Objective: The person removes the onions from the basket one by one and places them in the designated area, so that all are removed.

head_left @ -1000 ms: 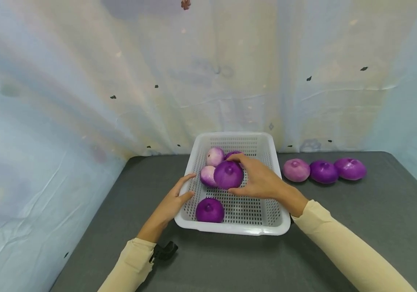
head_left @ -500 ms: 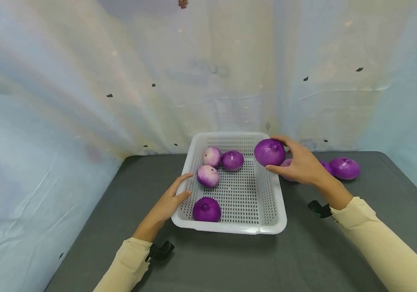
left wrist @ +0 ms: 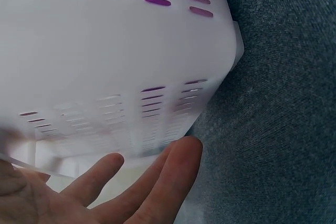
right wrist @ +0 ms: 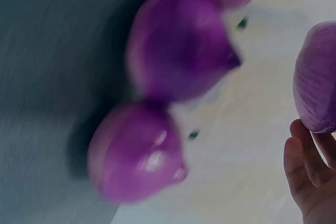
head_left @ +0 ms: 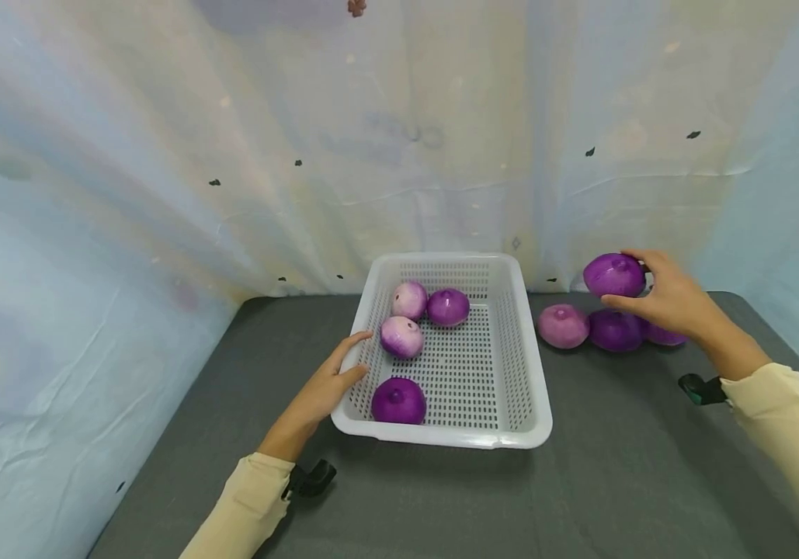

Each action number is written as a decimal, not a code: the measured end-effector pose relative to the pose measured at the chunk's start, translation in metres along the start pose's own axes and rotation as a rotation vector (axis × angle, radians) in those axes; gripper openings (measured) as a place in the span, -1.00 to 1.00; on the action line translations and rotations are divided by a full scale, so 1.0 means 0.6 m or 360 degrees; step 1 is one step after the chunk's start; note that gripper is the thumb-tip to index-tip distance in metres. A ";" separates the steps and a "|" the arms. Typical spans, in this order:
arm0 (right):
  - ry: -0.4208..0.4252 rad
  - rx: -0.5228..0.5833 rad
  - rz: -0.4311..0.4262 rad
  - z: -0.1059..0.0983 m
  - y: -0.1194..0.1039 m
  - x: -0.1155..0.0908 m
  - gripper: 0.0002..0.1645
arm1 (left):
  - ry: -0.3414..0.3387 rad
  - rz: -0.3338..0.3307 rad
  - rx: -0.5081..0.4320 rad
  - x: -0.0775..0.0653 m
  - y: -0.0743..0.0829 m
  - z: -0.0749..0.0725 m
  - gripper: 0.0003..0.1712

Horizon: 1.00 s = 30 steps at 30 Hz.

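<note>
My right hand (head_left: 682, 307) holds a purple onion (head_left: 612, 276) between thumb and fingers, raised over a row of onions at the right. That row has a pinkish onion (head_left: 563, 326), a dark purple onion (head_left: 617, 332) and a third onion (head_left: 666, 335), partly covered by the hand. In the right wrist view, the held onion (right wrist: 317, 82) is cut off by the right edge. My left hand (head_left: 318, 388) touches the left rim of a white plastic basket (head_left: 441, 441). In the left wrist view, its fingers (left wrist: 176, 177) stretch along the basket's outer wall.
Inside the basket, two pale onions (head_left: 402, 337) and a purple onion (head_left: 448, 307) sit together, with a dark onion (head_left: 398, 401) near the front. A dark grey cloth covers the table (head_left: 441, 505). A patterned curtain (head_left: 399, 155) hangs right behind the table.
My right hand has lifted the purple onion out of the basket and carried it right, past the basket's right rim to above the row. The left hand stays at the rim.
</note>
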State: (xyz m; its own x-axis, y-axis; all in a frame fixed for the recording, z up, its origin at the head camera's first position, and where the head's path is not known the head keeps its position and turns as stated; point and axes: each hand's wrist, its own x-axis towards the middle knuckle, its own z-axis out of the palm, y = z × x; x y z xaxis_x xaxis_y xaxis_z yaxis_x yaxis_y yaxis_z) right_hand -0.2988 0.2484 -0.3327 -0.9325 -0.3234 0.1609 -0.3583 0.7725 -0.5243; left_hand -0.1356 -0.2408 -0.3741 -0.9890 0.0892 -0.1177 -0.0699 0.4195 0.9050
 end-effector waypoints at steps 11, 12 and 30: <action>0.0043 -0.0079 0.0162 -0.022 0.113 0.006 0.19 | -0.0017 0.0014 0.0000 0.000 -0.003 -0.002 -0.36; 0.0061 -0.0063 0.0191 -0.021 0.125 0.004 0.18 | -0.0017 0.0009 0.0000 0.000 -0.003 -0.002 -0.36; 0.0187 -0.0183 0.0511 -0.014 0.220 -0.063 0.14 | -0.0014 -0.0003 -0.0021 0.001 -0.003 -0.001 -0.36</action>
State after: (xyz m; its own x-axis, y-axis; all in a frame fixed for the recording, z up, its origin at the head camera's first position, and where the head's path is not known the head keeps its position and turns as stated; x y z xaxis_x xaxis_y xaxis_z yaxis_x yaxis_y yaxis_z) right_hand -0.3115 0.3669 -0.4012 -0.9948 0.0060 0.1017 -0.0425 0.8829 -0.4675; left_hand -0.1363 -0.2423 -0.3758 -0.9877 0.0962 -0.1230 -0.0736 0.4078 0.9101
